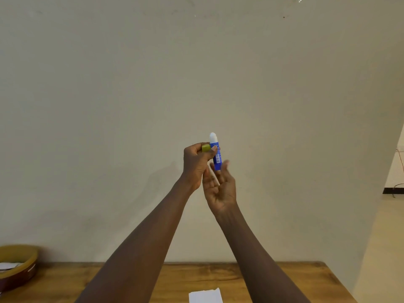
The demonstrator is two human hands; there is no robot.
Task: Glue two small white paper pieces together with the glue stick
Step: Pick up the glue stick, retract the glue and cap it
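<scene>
Both my arms are raised in front of the wall. My left hand (195, 166) grips the blue glue stick (216, 159) upright near its top, and the white glue tip (213, 137) is exposed. A yellow-green cap (205, 148) is pinched in that same hand. My right hand (221, 190) is just below the stick, palm toward me, fingers spread, with fingertips at the stick's lower end. A small white paper piece (205, 296) lies on the wooden table (284, 281) at the bottom edge of view, partly cut off.
A round brown and yellow bowl (18, 266) stands on the table's left side with a white scrap (8, 265) inside. The plain wall rises behind the table. The table's right edge drops to a pale floor (380, 248).
</scene>
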